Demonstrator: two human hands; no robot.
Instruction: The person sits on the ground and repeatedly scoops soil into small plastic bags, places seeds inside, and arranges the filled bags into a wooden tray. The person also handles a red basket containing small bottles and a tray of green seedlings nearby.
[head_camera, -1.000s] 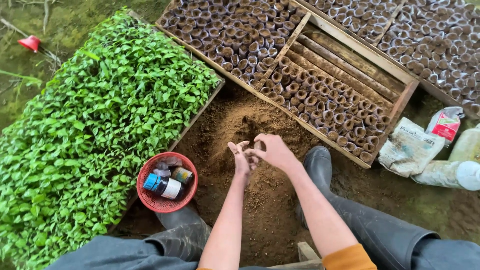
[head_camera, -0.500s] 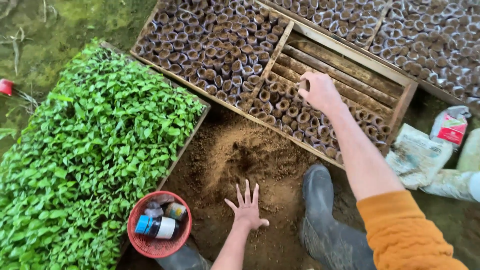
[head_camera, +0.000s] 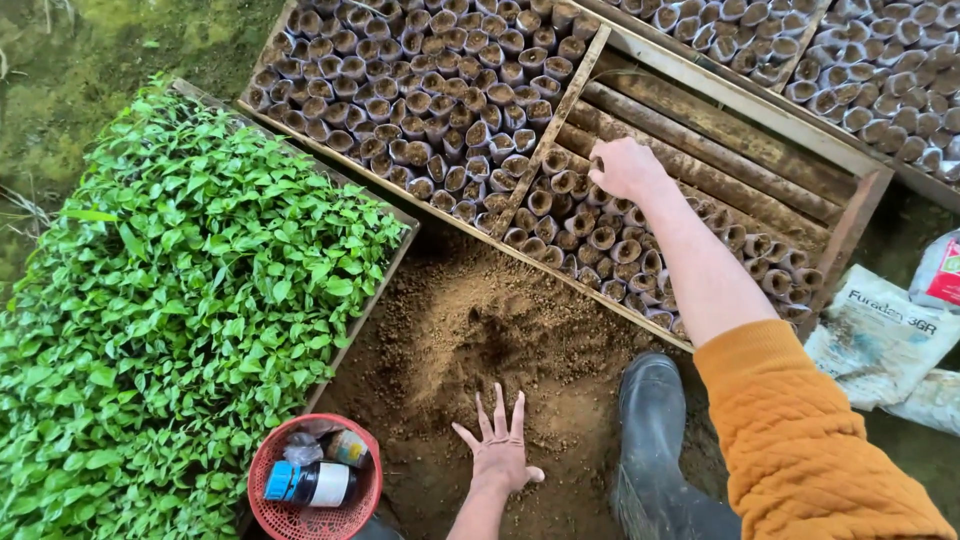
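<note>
— Bare ground, damp and mossy at the top left, with a soil heap (head_camera: 480, 320) in the middle. What lies round it?

— Left of it, a bed of green seedlings (head_camera: 180, 320). Above it, a wooden frame (head_camera: 560, 95) packed with small soil-filled pots (head_camera: 420, 90). More pots fill the trays at the top right.

— Where is the left hand?

— The left hand (head_camera: 500, 450) lies flat on the near edge of the heap, palm down, fingers spread wide. It holds nothing.

— And the right?

— The right hand (head_camera: 625, 168) is stretched out over the frame's right half, at the top edge of the pot rows there, beside the bare slats (head_camera: 720, 150). The fingers are curled under, knuckles up. They touch the pots, but whether they pinch one I cannot tell; the palm is hidden.

— What of the sleeve?

— Orange, pushed up to the elbow (head_camera: 800, 430).

— Anything near the left hand?

— A red basket (head_camera: 275, 500) just to its left, holding a blue-capped bottle (head_camera: 305, 484) and a small jar. A black boot (head_camera: 650, 440) stands just to its right, on the soil.

— And far right?

— Crumpled white bags (head_camera: 880, 335), on the ground beside the frame's corner.
</note>
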